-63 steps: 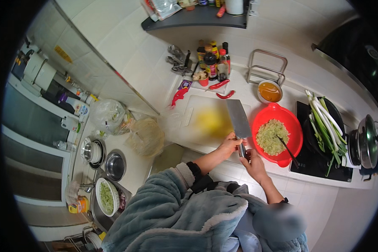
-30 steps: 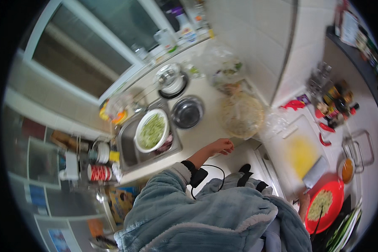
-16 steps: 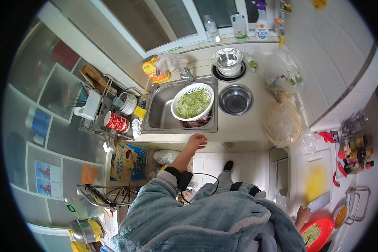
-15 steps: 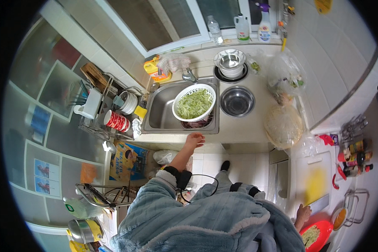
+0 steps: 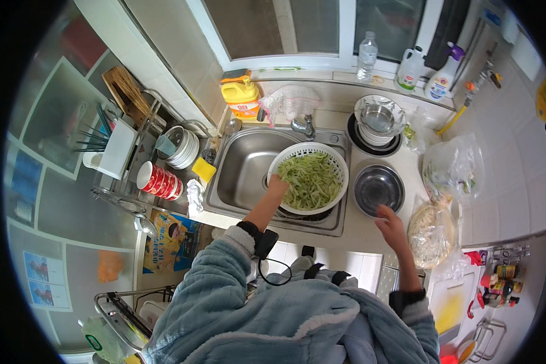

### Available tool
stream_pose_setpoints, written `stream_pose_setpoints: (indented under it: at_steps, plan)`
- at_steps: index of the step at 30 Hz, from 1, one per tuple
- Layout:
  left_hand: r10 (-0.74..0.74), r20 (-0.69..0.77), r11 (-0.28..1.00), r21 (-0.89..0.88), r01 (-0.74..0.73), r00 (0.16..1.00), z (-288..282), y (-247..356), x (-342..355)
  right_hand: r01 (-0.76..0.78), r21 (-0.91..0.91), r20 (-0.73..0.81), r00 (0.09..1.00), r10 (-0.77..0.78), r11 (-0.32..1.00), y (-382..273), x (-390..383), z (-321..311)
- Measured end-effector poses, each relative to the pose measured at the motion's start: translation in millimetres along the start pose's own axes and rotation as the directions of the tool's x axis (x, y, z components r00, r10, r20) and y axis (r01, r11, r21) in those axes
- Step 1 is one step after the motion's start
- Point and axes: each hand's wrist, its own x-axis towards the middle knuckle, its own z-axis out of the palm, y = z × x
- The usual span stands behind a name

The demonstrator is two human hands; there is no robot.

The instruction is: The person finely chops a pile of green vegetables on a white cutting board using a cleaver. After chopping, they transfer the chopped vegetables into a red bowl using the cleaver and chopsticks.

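A white plastic colander (image 5: 340, 200) heaped with pale green vegetable shreds (image 5: 309, 179) rests over the right part of the steel sink (image 5: 236, 161). My left hand (image 5: 277, 186) is at the colander's left rim, its fingers closed there and partly hidden. To the right of the sink sits a steel bowl (image 5: 379, 190) on the counter. My right hand (image 5: 390, 227) hovers by that bowl's near edge, holding nothing, with thumb and fingers apart.
A faucet (image 5: 304, 126) stands behind the colander. White bowls (image 5: 377, 121) are stacked behind the steel bowl. At right lie a plastic-wrapped round bundle (image 5: 431, 233) and a cutting board (image 5: 452, 297). A dish rack (image 5: 127, 182) with red cups (image 5: 164, 184) stands left.
My left hand has moved forward from the sink's front edge to the colander's rim. My right hand has left the knife by the cutting board and come to the steel bowl. The view has shifted.
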Motion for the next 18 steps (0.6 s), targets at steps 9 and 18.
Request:
stream_pose_setpoints:
  at_steps: [9, 18]
  plan:
    - [-0.252, -0.003, 0.902, 0.362, 0.236, 0.968, 27.5, 9.9, 9.8, 0.134, -0.367, 0.324, 0.946, -0.008, 0.921, -10.5, 211.8, 150.4]
    - [-0.263, -0.165, 0.826, 0.471, 0.31, 0.951, 50.2, 13.0, 16.5, 0.191, -0.583, 0.471, 0.871, 0.137, 0.79, 21.8, 293.6, 207.7]
